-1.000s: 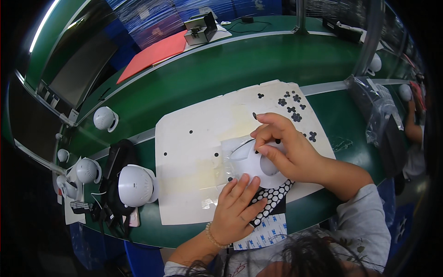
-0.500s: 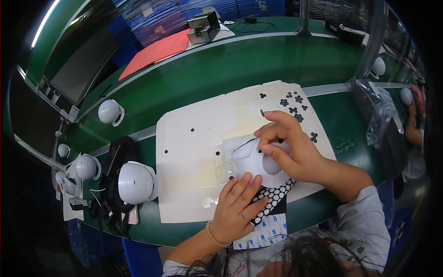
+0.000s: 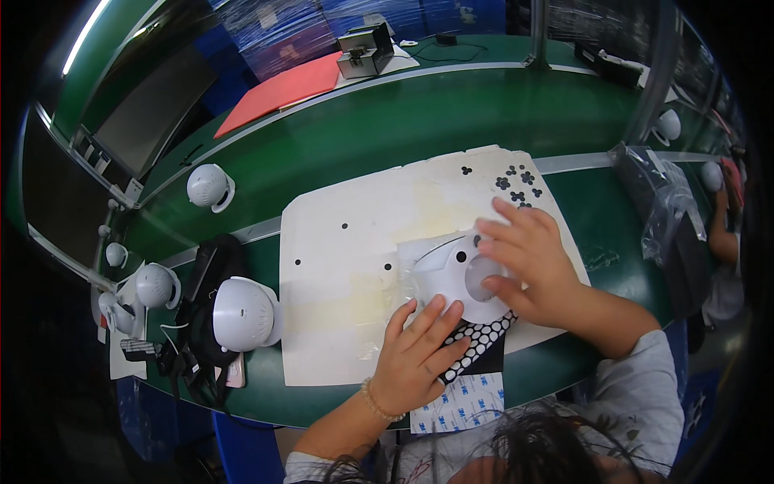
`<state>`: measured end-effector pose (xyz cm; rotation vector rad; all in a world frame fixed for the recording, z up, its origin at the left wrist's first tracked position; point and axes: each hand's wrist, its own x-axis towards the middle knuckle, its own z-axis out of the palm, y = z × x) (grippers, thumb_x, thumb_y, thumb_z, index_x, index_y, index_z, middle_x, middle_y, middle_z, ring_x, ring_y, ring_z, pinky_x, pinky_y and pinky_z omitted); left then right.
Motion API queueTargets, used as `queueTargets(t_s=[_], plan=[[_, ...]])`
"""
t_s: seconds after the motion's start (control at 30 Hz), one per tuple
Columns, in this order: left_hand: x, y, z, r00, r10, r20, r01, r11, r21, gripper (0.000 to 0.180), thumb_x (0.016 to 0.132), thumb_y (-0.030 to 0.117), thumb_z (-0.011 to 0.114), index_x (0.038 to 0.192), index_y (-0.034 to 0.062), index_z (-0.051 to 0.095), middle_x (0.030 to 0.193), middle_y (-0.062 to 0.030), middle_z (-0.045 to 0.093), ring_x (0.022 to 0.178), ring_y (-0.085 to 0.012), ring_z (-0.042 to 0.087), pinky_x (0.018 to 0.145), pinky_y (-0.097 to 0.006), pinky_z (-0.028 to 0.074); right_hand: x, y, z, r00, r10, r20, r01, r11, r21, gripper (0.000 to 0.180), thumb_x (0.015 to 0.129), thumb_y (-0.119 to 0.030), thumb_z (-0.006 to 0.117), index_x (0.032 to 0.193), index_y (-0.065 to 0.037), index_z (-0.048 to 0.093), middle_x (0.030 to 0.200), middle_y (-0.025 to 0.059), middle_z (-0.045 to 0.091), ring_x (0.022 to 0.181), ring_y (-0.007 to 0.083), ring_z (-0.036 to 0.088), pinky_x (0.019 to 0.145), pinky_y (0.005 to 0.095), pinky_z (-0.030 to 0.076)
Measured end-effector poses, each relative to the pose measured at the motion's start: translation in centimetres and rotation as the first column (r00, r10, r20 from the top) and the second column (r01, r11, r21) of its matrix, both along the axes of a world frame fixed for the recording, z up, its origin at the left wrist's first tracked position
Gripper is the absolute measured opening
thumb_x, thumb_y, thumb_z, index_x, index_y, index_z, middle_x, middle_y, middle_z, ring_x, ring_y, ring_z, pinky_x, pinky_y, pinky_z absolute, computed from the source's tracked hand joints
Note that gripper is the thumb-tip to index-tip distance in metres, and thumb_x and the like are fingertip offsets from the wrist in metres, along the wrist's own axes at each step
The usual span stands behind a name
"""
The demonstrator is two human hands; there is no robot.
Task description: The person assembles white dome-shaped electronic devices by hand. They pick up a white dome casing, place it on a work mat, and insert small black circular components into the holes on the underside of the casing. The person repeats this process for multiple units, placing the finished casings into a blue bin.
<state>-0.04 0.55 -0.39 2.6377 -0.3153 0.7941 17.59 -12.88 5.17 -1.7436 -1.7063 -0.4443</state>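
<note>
A white rounded plastic housing (image 3: 439,281) with a circular recess lies on clear film over the cardboard. One black round pad (image 3: 461,257) sits on its upper face, and another dark spot shows beside my right fingers. My left hand (image 3: 415,355) lies flat with fingers stretched, the tips touching the housing's near edge. Beneath its fingers is a black sheet of white dots (image 3: 477,345), partly covered. Over the housing's right side, my right hand (image 3: 528,258) is spread, fingers apart, nothing visible in it. Whether it touches the housing is hard to tell.
The cardboard sheet (image 3: 322,323) carries loose black dots and black clusters (image 3: 517,197) at its far right. White round devices (image 3: 242,313) stand on the left beside a black bag (image 3: 211,282). Plastic-wrapped dark items (image 3: 657,218) lie right. Another person's arm (image 3: 723,218) shows far right.
My right hand has gone from curled fingers close over the housing to spread fingers, shifting slightly right. The black pad near its thumb is now uncovered. My left hand stays in place.
</note>
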Motion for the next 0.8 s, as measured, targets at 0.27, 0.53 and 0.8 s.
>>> queueTargets(t_s=[0.27,0.53,0.8], plan=[[-0.1,0.0,0.1,1.000,0.017,-0.005,-0.018,0.998,-0.066,0.035,0.058,0.009,0.066,0.092,0.0130,0.063,0.128,-0.0117,0.045,0.123,-0.0284,0.035,0.097,-0.047,0.025,-1.4,-1.0,-2.0,0.910,0.154,-0.384,-0.185,0.982,-0.046,0.006,0.078,-0.016,0.059,0.079,-0.011,0.057,0.133,0.0178,0.032,0.126,0.0405,0.020,0.098,0.0479,0.018],[0.0,-0.2,-0.1,0.997,0.045,0.056,-0.040,0.995,-0.087,0.031,0.060,0.010,0.067,0.090,0.0118,0.064,0.123,-0.0104,0.050,0.121,-0.0272,0.039,0.096,-0.046,0.027,-1.9,-0.8,-1.6,0.936,0.123,-0.330,-0.162,0.982,-0.095,0.008,0.078,-0.017,0.058,0.078,-0.009,0.057,0.132,0.0174,0.035,0.125,0.0392,0.024,0.095,0.0487,0.019],[0.1,-0.2,-0.3,0.995,0.067,0.068,-0.061,0.995,-0.078,0.025,0.062,0.011,0.070,0.086,0.0103,0.065,0.123,-0.0109,0.050,0.120,-0.0285,0.039,0.096,-0.045,0.029,-1.8,-0.7,-1.6,0.927,0.134,-0.350,-0.181,0.978,-0.104,0.009,0.080,-0.018,0.057,0.077,-0.009,0.057,0.129,0.0153,0.040,0.125,0.0367,0.025,0.095,0.0480,0.019]])
